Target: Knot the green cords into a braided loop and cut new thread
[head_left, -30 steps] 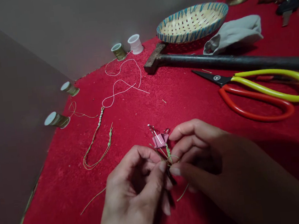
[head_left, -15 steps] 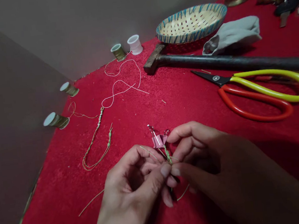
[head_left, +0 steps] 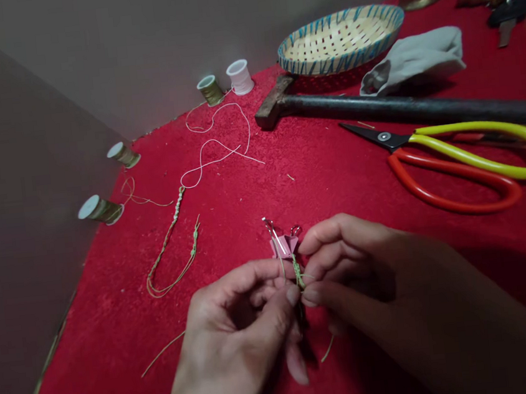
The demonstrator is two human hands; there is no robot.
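A short knotted length of green cord [head_left: 297, 270] hangs from the jaws of a pink binder clip [head_left: 284, 245], whose wire handles point away from me. My left hand [head_left: 249, 314] is closed, thumb and fingers pinching the cord at the left of the knots. Facing it, my right hand [head_left: 348, 269] pinches a strand at the right, its index finger close beside the clip. The two thumb tips almost meet below the knots. Loose cord ends stick out under both hands. Part of the cord is hidden behind my fingers.
Scissors [head_left: 395, 139] with yellow and red handles and a hammer [head_left: 351, 103] lie at the right. Behind are a woven basket [head_left: 341, 41] and grey cloth [head_left: 417, 58]. Thread spools [head_left: 99, 210] line the left and back edge; a braided cord [head_left: 167, 241] lies left.
My left index finger has straightened and moved up behind the knotted cord. A loose strand there now stands upright against the clip. The whole view has shifted slightly.
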